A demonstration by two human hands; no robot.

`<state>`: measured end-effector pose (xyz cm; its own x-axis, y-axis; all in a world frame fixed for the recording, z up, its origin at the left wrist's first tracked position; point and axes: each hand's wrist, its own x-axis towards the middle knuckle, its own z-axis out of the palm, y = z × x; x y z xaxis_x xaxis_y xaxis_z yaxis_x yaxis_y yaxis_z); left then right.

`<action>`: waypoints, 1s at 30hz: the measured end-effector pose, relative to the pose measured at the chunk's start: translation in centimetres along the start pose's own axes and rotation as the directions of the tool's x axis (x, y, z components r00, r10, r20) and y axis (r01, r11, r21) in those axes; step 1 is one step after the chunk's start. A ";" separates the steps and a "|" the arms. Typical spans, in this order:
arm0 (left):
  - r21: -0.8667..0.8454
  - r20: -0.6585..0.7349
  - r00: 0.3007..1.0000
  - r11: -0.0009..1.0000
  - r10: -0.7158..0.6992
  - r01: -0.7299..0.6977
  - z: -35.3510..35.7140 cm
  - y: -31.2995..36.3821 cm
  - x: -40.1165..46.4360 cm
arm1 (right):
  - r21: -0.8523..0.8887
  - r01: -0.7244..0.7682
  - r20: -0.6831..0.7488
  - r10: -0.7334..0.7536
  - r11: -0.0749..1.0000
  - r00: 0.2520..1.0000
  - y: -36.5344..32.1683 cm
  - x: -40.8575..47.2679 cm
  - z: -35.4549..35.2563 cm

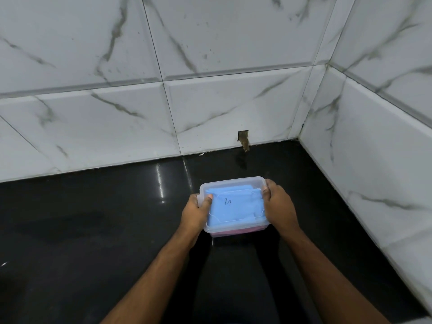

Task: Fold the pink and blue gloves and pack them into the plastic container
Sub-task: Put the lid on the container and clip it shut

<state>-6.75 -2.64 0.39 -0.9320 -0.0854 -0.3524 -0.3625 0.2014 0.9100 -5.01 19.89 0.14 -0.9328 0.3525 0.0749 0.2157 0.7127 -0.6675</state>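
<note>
We see open black floor (pixel 93 218) wide on the left and nearer us. The tiled back wall (pixel 140 118) and the right wall (pixel 374 148) close off the corner, with only a narrow strip beside the plastic container (pixel 233 181).

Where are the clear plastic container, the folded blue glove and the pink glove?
Clear plastic container (pixel 233 181): head view, far rim of its lid.
Folded blue glove (pixel 233 211): head view, middle, seen through the lid.
Pink glove (pixel 236 232): head view, strip along the near wall.

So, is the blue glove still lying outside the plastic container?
No, the blue glove lies inside the plastic container, under its lid.
</note>
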 end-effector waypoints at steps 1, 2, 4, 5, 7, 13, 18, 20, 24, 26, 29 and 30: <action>-0.094 0.049 0.998 0.994 -0.044 0.048 -0.1 -0.1 -0.1 | 0.010 -0.004 0.003 0.004 1.000 1.000 0.0 0.1 0.0; -0.173 0.110 0.991 0.980 -0.083 0.101 -0.4 -0.1 -0.1 | 0.023 -0.010 0.007 0.010 1.000 1.000 0.1 0.1 -0.1; -0.246 0.217 0.965 0.949 -0.145 0.197 -1.0 -0.1 0.1 | 0.042 -0.016 0.014 0.016 0.999 1.000 0.2 0.3 -0.1; -0.258 0.257 0.950 0.935 -0.177 0.244 -1.3 0.0 0.2 | 0.046 -0.019 0.017 0.018 0.999 1.000 0.2 0.3 -0.1; -0.286 0.303 0.925 0.904 -0.230 0.319 -1.7 0.0 0.2 | 0.057 -0.021 0.020 0.019 0.998 1.000 0.2 0.3 0.0; -0.368 0.179 0.965 0.897 -0.192 0.246 -1.2 0.1 0.3 | 0.097 -0.029 -0.019 0.031 0.995 0.999 0.2 0.1 0.1; -0.320 0.039 0.997 0.944 -0.074 0.082 -0.8 -0.5 -0.2 | 0.123 -0.053 -0.029 0.057 0.991 0.998 0.2 0.0 0.3; -0.255 -0.029 1.000 0.967 -0.008 0.000 -0.6 -0.7 -0.6 | 0.121 -0.086 -0.030 0.090 0.989 0.996 0.4 0.1 0.4; 0.151 -0.108 0.986 0.982 0.130 -0.113 -0.3 -0.3 -1.1 | 0.257 -0.262 0.076 0.251 0.930 0.965 0.6 0.3 0.5; 0.351 -0.091 0.985 0.930 0.149 -0.109 -0.1 0.0 -1.1 | 0.367 -0.354 0.157 0.318 0.860 0.935 0.8 0.4 0.6; 0.475 -0.077 0.990 0.878 0.114 -0.064 0.0 0.5 -0.6 | 0.415 -0.451 0.231 0.388 0.790 0.892 1.0 0.2 0.3; 0.497 -0.075 0.992 0.866 0.106 -0.055 0.1 0.7 -0.5 | 0.417 -0.465 0.237 0.400 0.781 0.885 1.1 0.2 0.2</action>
<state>-6.57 -2.37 1.19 -0.9619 -0.1370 -0.2366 -0.2664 0.6637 0.6990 -5.00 20.63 -0.70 -0.8081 0.4531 -0.3763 0.4816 0.1405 -0.8650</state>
